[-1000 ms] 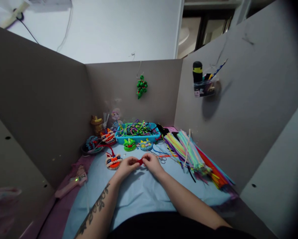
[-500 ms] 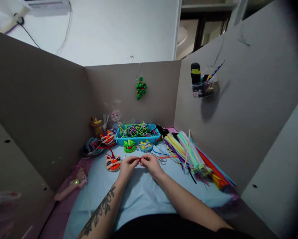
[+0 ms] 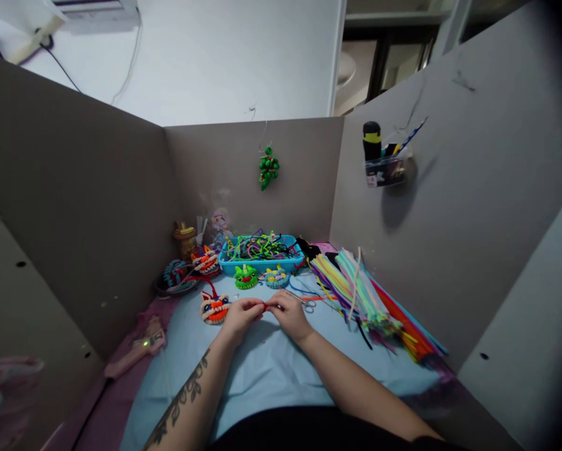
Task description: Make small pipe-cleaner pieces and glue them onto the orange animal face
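Observation:
My left hand and my right hand meet fingertip to fingertip over the blue cloth. Both are closed in a pinch on a small red piece, which looks like pipe cleaner; most of it is hidden by the fingers. Just left of my left hand lies an orange and white lion-head figure with a red cord. Beyond the hands sit a green figure and a light blue one. Scissors lie close to the right of my right hand.
A blue basket full of tangled pipe cleaners stands at the back. Bundles of pipe cleaners lie on the right. A pink glue gun with a lit green light rests at left, its cable trailing forward. Grey panels enclose three sides.
The fingers have shifted slightly around the red piece, and the right hand's fingers now bend over it more. The whole view has moved a little; the other things lie as before.

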Demonstrator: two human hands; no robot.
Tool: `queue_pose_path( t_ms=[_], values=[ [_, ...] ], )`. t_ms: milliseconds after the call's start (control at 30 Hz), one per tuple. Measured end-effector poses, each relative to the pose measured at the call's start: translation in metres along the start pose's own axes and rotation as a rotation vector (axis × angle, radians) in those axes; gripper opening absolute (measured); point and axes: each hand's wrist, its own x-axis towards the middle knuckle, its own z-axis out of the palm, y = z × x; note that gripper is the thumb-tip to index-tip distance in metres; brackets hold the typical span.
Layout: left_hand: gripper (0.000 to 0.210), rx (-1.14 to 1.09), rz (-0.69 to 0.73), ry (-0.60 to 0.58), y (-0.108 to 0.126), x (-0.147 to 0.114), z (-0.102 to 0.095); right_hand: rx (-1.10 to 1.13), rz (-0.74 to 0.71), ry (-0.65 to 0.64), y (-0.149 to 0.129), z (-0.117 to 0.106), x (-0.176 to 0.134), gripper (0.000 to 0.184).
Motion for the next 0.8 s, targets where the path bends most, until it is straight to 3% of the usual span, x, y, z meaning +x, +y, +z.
queue_pose_path(
  t_ms=[367, 633, 800],
  values=[
    [0.031, -0.028, 0.007, -0.035, -0.0035, 0.0006, -0.0015, 0.04, 0.055, 0.03, -0.0024, 0.0003, 0.001, 0.014],
    [0.032, 0.037, 0.032, 0.097, -0.0013, 0.0019, -0.0047, 0.087, 0.11, -0.004, 0.002, -0.004, 0.0003, 0.02],
    [0.03, 0.13, 0.102, 0.028, -0.002, 0.0007, -0.0034, 0.042, 0.089, -0.036, 0.0027, -0.0018, -0.0003, 0.012]
  ],
)
